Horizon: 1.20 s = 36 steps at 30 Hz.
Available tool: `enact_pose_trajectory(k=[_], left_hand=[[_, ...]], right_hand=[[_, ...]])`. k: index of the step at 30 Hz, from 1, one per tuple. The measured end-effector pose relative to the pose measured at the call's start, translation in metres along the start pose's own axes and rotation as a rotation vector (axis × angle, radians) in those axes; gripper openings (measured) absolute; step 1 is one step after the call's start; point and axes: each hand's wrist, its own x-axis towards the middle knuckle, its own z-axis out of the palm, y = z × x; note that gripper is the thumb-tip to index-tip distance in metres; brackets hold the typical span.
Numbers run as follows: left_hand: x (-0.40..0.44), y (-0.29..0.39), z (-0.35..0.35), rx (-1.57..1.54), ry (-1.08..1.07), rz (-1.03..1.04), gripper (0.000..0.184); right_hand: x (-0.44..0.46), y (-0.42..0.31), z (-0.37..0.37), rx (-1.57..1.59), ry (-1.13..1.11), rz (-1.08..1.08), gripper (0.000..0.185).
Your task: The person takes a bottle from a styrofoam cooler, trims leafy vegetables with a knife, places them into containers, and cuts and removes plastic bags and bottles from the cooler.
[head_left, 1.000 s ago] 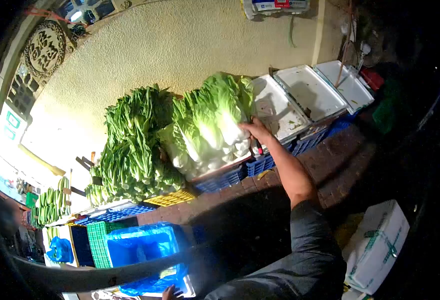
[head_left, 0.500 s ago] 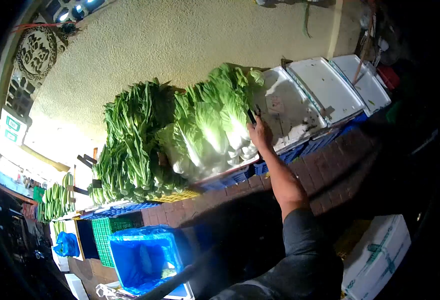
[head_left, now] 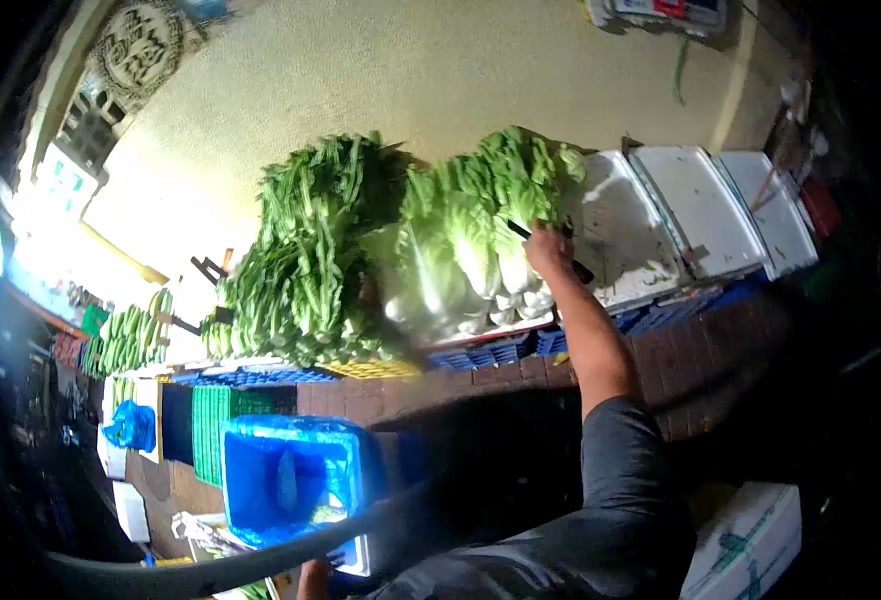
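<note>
My right hand (head_left: 550,250) is closed around a slim black object (head_left: 519,230) whose kind I cannot make out. It sticks out to the left over the pale stems of the rightmost leafy cabbage (head_left: 513,190). A dark part also shows below the wrist. Several more pale-stemmed cabbages (head_left: 472,250) stand in a row just left of this hand. At the bottom edge, only a small part of my left hand (head_left: 313,580) shows, below a blue-lined box (head_left: 245,480). Its fingers are mostly hidden.
Dark leafy greens (head_left: 310,240) are heaped farther left, with green gourds (head_left: 130,335) beyond. White foam trays (head_left: 700,205) line the wall at right, above blue crates (head_left: 480,353). A green crate (head_left: 215,430) and a white foam box (head_left: 745,540) stand on the floor side.
The view has shifted, so the display sits farther right. My right hand has come closer to the rightmost cabbage, with the black object now across its stems. My left hand has entered at the bottom.
</note>
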Motion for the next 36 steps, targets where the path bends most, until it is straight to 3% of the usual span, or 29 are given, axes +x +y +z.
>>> enact_pose_trajectory(k=[2,4,5,7,8,9,10,11,12,13,14,15,16,17,19,20,21,22,24,25,27,28,29,31,33,36], left_hand=[[0.015,0.005,-0.011,-0.005,0.012,0.117,0.037],[0.029,0.001,-0.024,0.007,0.03,0.242,0.036],[0.038,-0.001,-0.029,0.015,0.042,0.302,0.035],[0.055,-0.002,-0.037,-0.037,0.067,0.369,0.035],[0.054,0.015,-0.032,-0.15,0.051,0.325,0.035],[0.05,0.034,-0.026,-0.265,0.041,0.282,0.035],[0.051,0.04,-0.025,-0.203,0.007,0.418,0.034],[0.061,0.037,-0.025,-0.146,-0.008,0.548,0.033],[0.104,0.023,-0.033,-0.066,0.111,0.546,0.034],[0.095,0.032,-0.027,-0.185,0.213,0.349,0.034],[0.133,0.011,-0.034,-0.02,0.223,0.492,0.037],[0.138,0.001,-0.025,0.099,0.457,0.714,0.041],[0.122,0.003,-0.029,0.004,0.249,0.38,0.046],[0.124,-0.006,-0.027,0.117,0.356,0.454,0.05],[0.125,-0.028,-0.028,0.165,0.277,0.323,0.056],[0.124,-0.046,-0.021,0.205,0.321,0.337,0.057],[0.124,-0.06,-0.022,0.26,0.361,0.351,0.057],[0.121,-0.071,-0.025,0.421,0.262,0.35,0.057],[0.072,-0.057,-0.035,0.632,0.018,0.263,0.052],[0.076,-0.077,-0.032,0.742,-0.025,0.368,0.049],[0.049,-0.077,-0.039,0.884,-0.221,0.237,0.064],[0.035,-0.072,-0.047,1.02,-0.298,0.256,0.062],[0.02,-0.077,-0.052,1.028,-0.204,0.389,0.06],[0.006,-0.081,-0.059,0.933,-0.224,0.441,0.06],[-0.029,-0.065,-0.086,0.623,-0.227,0.391,0.058],[-0.033,-0.084,-0.111,0.402,-0.133,0.383,0.055]], right_hand=[[-0.029,-0.008,-0.011,0.041,0.113,-0.028,0.062],[-0.045,-0.003,0.007,0.078,0.384,-0.098,0.064],[-0.086,-0.022,-0.032,0.257,0.163,0.006,0.065],[-0.114,0.0,0.006,0.518,0.034,0.012,0.065],[-0.058,0.073,0.144,0.602,0.123,0.081,0.053],[-0.142,0.048,0.102,1.056,-0.215,0.347,0.04],[-0.19,0.043,0.112,1.3,-0.355,0.512,0.038],[-0.208,0.084,0.173,1.536,-0.709,0.625,0.043],[-0.278,0.049,0.146,1.432,-0.669,0.661,0.048],[-0.31,0.06,0.179,1.227,-0.74,0.76,0.043],[-0.349,0.067,0.194,1.157,-0.843,0.755,0.034],[-0.387,0.074,0.197,0.776,-0.848,0.401,0.021],[-0.42,0.086,0.218,0.753,-0.96,0.494,0.019],[-0.447,0.088,0.226,0.736,-1.052,0.608,0.018],[-0.487,0.088,0.227,0.306,-1.127,0.275,0.023],[-0.523,0.015,0.165,0.145,-1.144,0.152,0.025],[-0.53,0.006,0.176,-0.077,-1.153,-0.18,0.028],[-0.536,0.004,0.184,-0.151,-1.109,-0.493,0.03],[-0.557,-0.015,0.186,-0.242,-1.075,-0.638,0.037],[-0.569,-0.044,0.188,-0.273,-1.084,-0.473,0.041],[-0.6,-0.136,0.159,-0.165,-1.14,-0.512,0.04],[-0.607,-0.162,0.169,-0.078,-1.231,-0.447,0.036],[-0.615,-0.186,0.182,0.017,-1.318,-0.378,0.033],[-0.63,-0.256,0.2,0.215,-1.428,-0.169,0.03],[-0.634,-0.311,0.244,0.389,-1.409,-0.17,0.032],[-0.637,-0.365,0.352,0.478,-1.296,-0.173,0.037]])
